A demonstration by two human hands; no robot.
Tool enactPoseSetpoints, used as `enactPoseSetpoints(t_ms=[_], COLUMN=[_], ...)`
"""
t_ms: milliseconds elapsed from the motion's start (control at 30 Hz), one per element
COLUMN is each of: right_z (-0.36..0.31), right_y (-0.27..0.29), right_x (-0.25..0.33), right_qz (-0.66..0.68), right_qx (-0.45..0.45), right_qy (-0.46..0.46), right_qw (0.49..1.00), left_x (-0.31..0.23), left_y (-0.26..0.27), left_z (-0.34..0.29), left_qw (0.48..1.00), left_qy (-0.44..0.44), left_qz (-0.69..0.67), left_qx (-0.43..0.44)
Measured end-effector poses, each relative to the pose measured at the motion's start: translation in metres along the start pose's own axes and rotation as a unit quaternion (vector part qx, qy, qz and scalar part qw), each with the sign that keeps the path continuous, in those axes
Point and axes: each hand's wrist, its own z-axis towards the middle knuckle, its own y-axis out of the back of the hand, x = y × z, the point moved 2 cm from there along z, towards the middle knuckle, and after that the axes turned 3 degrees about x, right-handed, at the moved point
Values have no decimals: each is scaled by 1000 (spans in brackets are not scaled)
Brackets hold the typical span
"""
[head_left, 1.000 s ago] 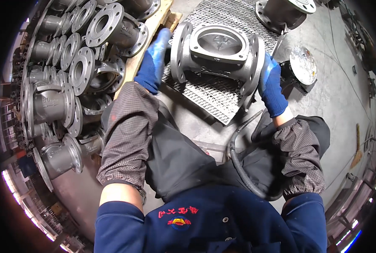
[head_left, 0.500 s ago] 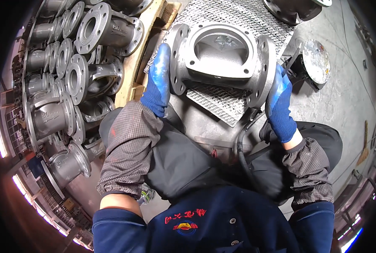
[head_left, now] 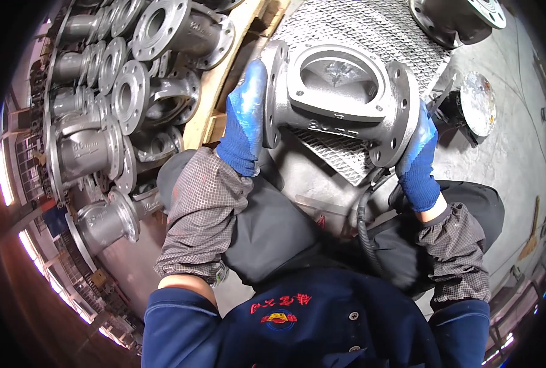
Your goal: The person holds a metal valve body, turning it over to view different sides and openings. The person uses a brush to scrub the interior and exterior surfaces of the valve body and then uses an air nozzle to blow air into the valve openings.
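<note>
A grey cast-iron valve body (head_left: 340,126) with a round flange at each end is held between my two hands, its large oval opening facing up. My left hand (head_left: 243,122), in a blue coated glove, presses against the outer face of the left flange. My right hand (head_left: 419,164), gloved alike, grips the outside of the right flange. Beneath the casting lies a grey expanded-metal mesh plate (head_left: 346,158). The fingertips are partly hidden behind the flanges.
Similar flanged castings (head_left: 89,150) are stacked at the left by a wooden pallet (head_left: 216,101). Another casting (head_left: 454,21) stands at the far right of the mesh. A round splattered disc (head_left: 478,104) is at the right. A black hose (head_left: 364,230) runs between my legs.
The valve body has tilted slightly, so the raised lettering on its near side now shows. Both hands stay on the flanges. The whole view has shifted a little.
</note>
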Motion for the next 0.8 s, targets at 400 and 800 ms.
enactPoseSetpoints(t_ms=[400, 800], right_z=[-26, 14], right_y=[14, 38], right_x=[-10, -24], right_qz=[340, 142], right_qx=[-47, 31], right_qy=[-216, -101], right_qw=[914, 984], left_x=[-17, 6], left_y=[-16, -12], left_z=[-39, -14], left_qw=[959, 947], left_qy=[-177, -212], left_qz=[210, 221], left_qx=[66, 91])
